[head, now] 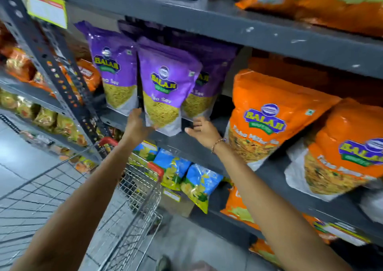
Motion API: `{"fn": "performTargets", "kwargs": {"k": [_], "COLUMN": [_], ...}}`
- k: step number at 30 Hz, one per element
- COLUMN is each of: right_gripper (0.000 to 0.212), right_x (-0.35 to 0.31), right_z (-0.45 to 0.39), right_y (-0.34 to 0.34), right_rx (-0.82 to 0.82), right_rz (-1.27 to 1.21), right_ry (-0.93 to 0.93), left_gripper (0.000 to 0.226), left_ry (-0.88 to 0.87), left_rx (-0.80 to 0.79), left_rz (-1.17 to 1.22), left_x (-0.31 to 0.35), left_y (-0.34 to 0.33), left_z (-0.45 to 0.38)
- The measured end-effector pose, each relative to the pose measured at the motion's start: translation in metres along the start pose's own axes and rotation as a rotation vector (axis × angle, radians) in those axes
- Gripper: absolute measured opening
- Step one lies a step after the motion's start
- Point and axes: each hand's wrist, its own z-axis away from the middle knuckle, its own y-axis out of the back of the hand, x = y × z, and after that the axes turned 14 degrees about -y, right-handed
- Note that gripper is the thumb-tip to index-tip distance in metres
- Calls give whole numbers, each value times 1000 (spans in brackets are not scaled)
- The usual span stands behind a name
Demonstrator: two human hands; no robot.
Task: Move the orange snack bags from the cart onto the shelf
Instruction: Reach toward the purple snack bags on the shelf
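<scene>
left hand [136,122] grips the mid-frame purple foil snack bag [165,88], right hand [202,129] spread beside; best seat it upright on the grey metal shelf [178,144].

I have one head view: wide-angle, tilted, facing forward and down, close on shelf [228,29]; cart [132,189] lower left.

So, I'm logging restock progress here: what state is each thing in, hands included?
left hand: at the lower left edge of the front purple bag; grip unclear.
right hand: open, fingers spread, by the edge of the shelf.
front purple bag: upright, bottom overhanging the shelf edge.
orange bags: on the shelf, tilted.
cart: beside the shelf, below the arms.
</scene>
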Motion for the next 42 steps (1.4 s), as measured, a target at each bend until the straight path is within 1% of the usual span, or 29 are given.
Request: {"fn": "performTargets", "kwargs": {"k": [2, 3, 5, 7, 9, 11, 12, 14, 17, 24, 26, 28, 29, 30, 31, 32, 33, 34, 35, 36, 37, 38, 39, 41, 42], "right_gripper": [59, 63, 66, 64, 65, 66, 65, 61, 55, 54, 59, 67, 69, 65, 52, 33, 17, 8, 7, 8, 9, 9, 12, 29, 44], "right_x": [-8, -14, -20, -22, -18, -9, -4, 7, 20, 27, 26, 23, 24, 25, 28, 29, 29, 26, 20, 11, -1, -15, -32, -65, -81], "right_z": [-14, -22, -30, -34, -35, -32, -29, -24, -17, -11, -9, -3, 2, 8, 15, 24, 32, 39, 42, 40, 34, 24, 9, -26, -44], "right_y": [-10, -20, -37, -50, -56, -54, -51, -45, -35, -23, -20, -19, -21, -26, -34, -45, -57, -68, -81, -92, -102, -112, -122, -141, -149], "right_rx": [3, 10, 31, 78, 136, 172, 196, 243, 266, 243, 185, 139, 195, 311, 464, 593, 640, 613, 543, 454, 371, 311, 271, 172, 96], "right_rz": [22, 42, 65, 52, 13, -14, -12, -7, -26, 7, 28, 10, 17, 39, 53, 41, 9, 1, 19, 53, 84, 107, 120, 114, 114], "right_ry": [41, 47, 48, 32, 41, 82, 99, 121, 130, 111, 72, 34, 36, 40, 52, 83, 138, 214, 301, 378, 435, 465, 458, 330, 240], "left_gripper": [76, 79, 85, 91, 89, 85, 85, 90, 96, 99, 100, 98, 96, 93, 88, 80, 69, 59, 54, 52, 55, 59, 65, 80, 87], "left_ry": [-71, -130, -214, -232, -246, -226, -186, -122, -125, -117, -104, -105, -105, -98, -79, -53, -24, 8, 38, 58, 65, 65, 67, 108, 148], "left_rx": [-91, -140, -231, -233, -180, -192, -211, -243, -267, -279, -288, -332, -351, -347, -302, -201, -57, 105, 259, 380, 454, 481, 471, 381, 311], "left_rz": [120, 151, 133, 147, 181, 193, 200, 224, 272, 320, 331, 373, 431, 491, 520, 505, 461, 426, 410, 384, 342, 293, 246, 183, 190], "left_x": [-3, -12, -21, -24, -28, -32, -31, -26, -15, -3, -3, -3, -4, -8, -12, -17, -23, -30, -38, -47, -54, -61, -68, -81, -86], "left_y": [5, 7, 7, 6, 3, -2, -5, -13, -28, -37, -37, -36, -35, -34, -30, -25, -18, -11, -2, 8, 18, 26, 33, 41, 43], "left_z": [-16, -25, -35, -40, -43, -45, -43, -38, -33, -33, -33, -28, -25, -21, -17, -13, -9, -6, -5, -5, -7, -12, -18, -35, -43]}}
